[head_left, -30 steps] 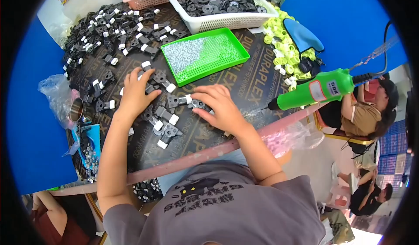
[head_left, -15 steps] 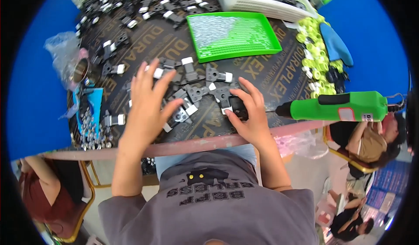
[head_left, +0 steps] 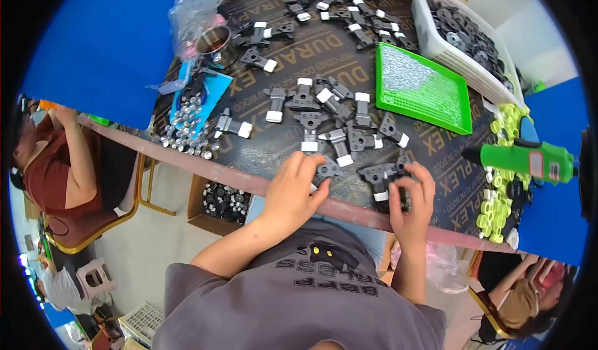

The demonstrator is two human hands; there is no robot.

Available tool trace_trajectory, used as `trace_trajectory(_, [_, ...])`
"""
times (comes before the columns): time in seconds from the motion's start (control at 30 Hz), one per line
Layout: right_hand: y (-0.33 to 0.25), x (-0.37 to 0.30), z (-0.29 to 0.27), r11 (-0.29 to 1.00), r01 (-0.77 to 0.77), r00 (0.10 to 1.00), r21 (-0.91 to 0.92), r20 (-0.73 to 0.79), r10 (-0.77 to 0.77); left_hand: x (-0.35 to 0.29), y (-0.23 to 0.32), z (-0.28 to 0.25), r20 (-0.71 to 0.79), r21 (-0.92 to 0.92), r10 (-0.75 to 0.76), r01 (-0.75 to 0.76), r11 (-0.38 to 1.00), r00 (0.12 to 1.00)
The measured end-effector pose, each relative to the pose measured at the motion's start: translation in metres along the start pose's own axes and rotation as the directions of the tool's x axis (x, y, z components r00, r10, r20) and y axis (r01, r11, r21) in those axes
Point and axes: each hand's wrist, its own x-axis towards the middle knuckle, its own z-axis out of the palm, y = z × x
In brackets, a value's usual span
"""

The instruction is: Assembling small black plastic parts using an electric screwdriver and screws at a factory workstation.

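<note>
My left hand (head_left: 291, 191) is at the near table edge, thumb and fingers closed on a black bracket (head_left: 327, 167), part of which they hide. To its right, my right hand (head_left: 412, 203) curls thumb and fingers around a dark part (head_left: 402, 195); its shape is mostly covered. Touching that part on its left is another black three-armed bracket (head_left: 375, 179) with a white tip. Just beyond my hands lies a loose cluster of similar white-tipped brackets (head_left: 309, 121), with dark holes in their flat plates.
Behind the cluster sits a green tray (head_left: 467, 110) of small silvery pieces, beside a white basket (head_left: 430, 35) of dark parts. A green power screwdriver (head_left: 529, 162) hangs at right near yellow-green rings (head_left: 495, 203). Metal pieces (head_left: 187, 126) and a metal cup (head_left: 215, 45) are at left.
The view has swung left. My left hand has come from above the bracket cluster to the near edge and closed on a bracket. My right hand stays by the dark part.
</note>
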Motion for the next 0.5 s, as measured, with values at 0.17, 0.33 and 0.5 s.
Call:
trace_trajectory(0.17, [0.004,0.029,-0.002,0.988,0.018,0.988,-0.151,0.154,0.005,0.003,0.001,0.01,-0.07,-0.027,-0.012,0.011,1.0,0.997])
trace_trajectory(0.33, [0.018,0.038,-0.004,0.987,-0.027,0.956,-0.16,0.283,0.072,0.009,0.004,0.013,-0.052,-0.078,-0.11,0.105,0.991,0.993])
trace_trajectory(0.5, [0.03,0.024,-0.031,0.997,-0.078,0.976,-0.009,0.204,0.078,0.014,0.0,-0.002,-0.086,0.074,0.025,-0.018,0.997,0.996])
